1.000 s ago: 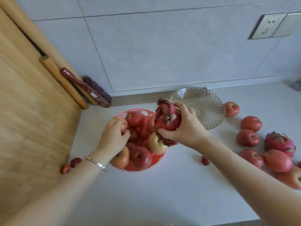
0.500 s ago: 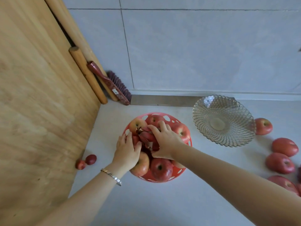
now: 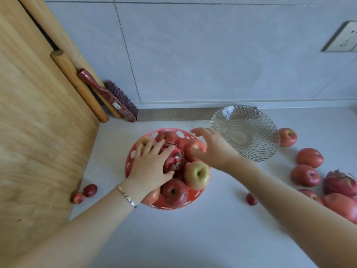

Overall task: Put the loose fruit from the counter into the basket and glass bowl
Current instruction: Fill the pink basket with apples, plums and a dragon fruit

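The red perforated basket (image 3: 129, 159) sits at the centre of the counter, heaped with apples. A pink dragon fruit (image 3: 173, 160) lies on top of the pile. My left hand (image 3: 149, 167) rests on the fruit, fingers spread against the dragon fruit's left side. My right hand (image 3: 212, 147) hovers blurred above the basket's right rim, fingers apart and holding nothing. The empty glass bowl (image 3: 245, 132) stands to the basket's right. Loose apples (image 3: 305, 175) and a second dragon fruit (image 3: 339, 183) lie at the far right.
A wooden board (image 3: 38, 132) leans along the left, with a rolling pin (image 3: 77, 84) and a brush (image 3: 112, 96) against the tiled wall. Two small red fruits (image 3: 84, 194) lie by the board. Another small red fruit (image 3: 251, 199) lies on the counter near my right forearm.
My right hand carried the dragon fruit onto the basket's pile, let go of it and has lifted away to the right. My left hand has slid onto the dragon fruit.
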The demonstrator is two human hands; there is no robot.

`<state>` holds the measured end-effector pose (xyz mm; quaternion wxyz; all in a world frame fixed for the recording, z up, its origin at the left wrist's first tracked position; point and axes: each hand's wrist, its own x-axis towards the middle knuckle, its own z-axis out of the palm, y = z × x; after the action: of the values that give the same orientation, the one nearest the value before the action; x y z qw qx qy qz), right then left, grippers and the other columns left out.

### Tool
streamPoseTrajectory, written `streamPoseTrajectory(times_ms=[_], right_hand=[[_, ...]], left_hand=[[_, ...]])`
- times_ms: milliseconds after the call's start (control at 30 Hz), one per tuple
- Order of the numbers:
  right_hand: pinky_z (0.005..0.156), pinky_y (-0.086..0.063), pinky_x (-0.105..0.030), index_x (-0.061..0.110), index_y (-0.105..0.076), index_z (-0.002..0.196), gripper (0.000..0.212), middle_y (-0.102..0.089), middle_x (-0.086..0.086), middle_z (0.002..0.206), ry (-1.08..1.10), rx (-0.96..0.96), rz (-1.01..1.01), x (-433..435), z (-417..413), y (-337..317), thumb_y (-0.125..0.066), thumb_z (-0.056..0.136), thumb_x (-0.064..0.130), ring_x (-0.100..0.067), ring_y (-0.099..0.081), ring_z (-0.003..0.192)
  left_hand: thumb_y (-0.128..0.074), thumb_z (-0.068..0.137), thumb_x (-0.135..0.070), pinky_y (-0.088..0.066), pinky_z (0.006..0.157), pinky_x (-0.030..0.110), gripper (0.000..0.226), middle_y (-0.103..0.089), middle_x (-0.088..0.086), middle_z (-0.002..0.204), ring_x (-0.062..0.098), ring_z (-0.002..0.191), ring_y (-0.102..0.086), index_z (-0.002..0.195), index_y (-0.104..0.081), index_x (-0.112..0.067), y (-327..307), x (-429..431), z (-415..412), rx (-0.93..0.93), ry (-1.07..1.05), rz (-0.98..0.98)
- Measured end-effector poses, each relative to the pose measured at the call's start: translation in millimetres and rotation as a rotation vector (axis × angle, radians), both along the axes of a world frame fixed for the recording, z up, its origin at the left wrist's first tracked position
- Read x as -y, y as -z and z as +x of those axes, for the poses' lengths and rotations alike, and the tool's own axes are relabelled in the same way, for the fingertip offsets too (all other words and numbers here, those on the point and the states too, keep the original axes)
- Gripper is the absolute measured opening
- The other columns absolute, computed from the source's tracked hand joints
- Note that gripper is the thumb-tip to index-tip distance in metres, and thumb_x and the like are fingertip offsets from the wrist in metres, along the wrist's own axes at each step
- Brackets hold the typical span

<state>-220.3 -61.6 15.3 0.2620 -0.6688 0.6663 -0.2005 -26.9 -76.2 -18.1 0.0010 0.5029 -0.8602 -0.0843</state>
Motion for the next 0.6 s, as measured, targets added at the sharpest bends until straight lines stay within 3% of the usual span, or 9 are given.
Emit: streamPoseTrajectory(times_ms=[67, 133, 267, 400, 600], right_hand=[[0.092, -0.032, -0.02, 0.014, -0.053, 0.126, 0.046, -0.059, -0.008, 0.121, 0.117, -0.023, -0.021, -15.9, -39.3, -3.0, -0.065, 0.082, 0.022, -0.021, -0.052, 0.115], [0.091, -0.035, -0.023, 0.012, -0.054, 0.124, 0.044, -0.059, -0.009, 0.121, 0.24, -0.055, 0.039, -32.1, -74.3, 6.1, -0.064, 0.083, 0.02, -0.022, -0.055, 0.113], [0.095, -0.041, -0.034, 0.013, -0.049, 0.128, 0.05, -0.054, -0.013, 0.128, 0.417, -0.218, 0.369, -77.1, -127.1, 49.8, -0.062, 0.082, 0.027, -0.029, -0.052, 0.116], [0.09, -0.042, -0.03, 0.019, -0.044, 0.13, 0.053, -0.05, -0.015, 0.126, 0.364, -0.272, 0.629, -108.9, -133.0, 91.8, -0.062, 0.082, 0.036, -0.028, -0.054, 0.111], [0.082, -0.045, -0.028, 0.018, -0.049, 0.124, 0.045, -0.049, -0.014, 0.12, 0.373, -0.216, 0.603, -118.7, -117.9, 123.3, -0.061, 0.081, 0.027, -0.03, -0.057, 0.102]], left_hand=[[-0.06, 0.08, -0.041, -0.011, 0.115, 0.049, 0.072, -0.026, 0.002, 0.152, 0.03, 0.14, -0.019, 0.143, -0.025, -0.036, -1.0, 4.2, -7.3, 0.108, 0.014, -0.006], [-0.065, 0.076, -0.037, -0.016, 0.112, 0.049, 0.077, -0.035, 0.004, 0.145, 0.031, 0.136, -0.027, 0.143, -0.027, -0.033, -2.5, 8.3, -9.4, 0.136, 0.015, -0.04], [-0.068, 0.071, -0.039, -0.021, 0.111, 0.045, 0.09, -0.033, 0.009, 0.14, 0.028, 0.131, -0.034, 0.146, -0.018, -0.029, -6.5, 15.0, -18.6, 0.284, 0.067, -0.012], [-0.07, 0.066, -0.047, -0.024, 0.109, 0.044, 0.094, -0.026, 0.007, 0.145, 0.029, 0.134, -0.028, 0.144, -0.019, -0.037, -5.4, 23.7, -25.8, 0.312, 0.11, 0.073], [-0.07, 0.062, -0.051, -0.028, 0.105, 0.044, 0.095, -0.035, 0.008, 0.142, 0.031, 0.131, -0.027, 0.142, -0.021, -0.035, -4.1, 27.0, -31.8, 0.342, 0.082, 0.093]])
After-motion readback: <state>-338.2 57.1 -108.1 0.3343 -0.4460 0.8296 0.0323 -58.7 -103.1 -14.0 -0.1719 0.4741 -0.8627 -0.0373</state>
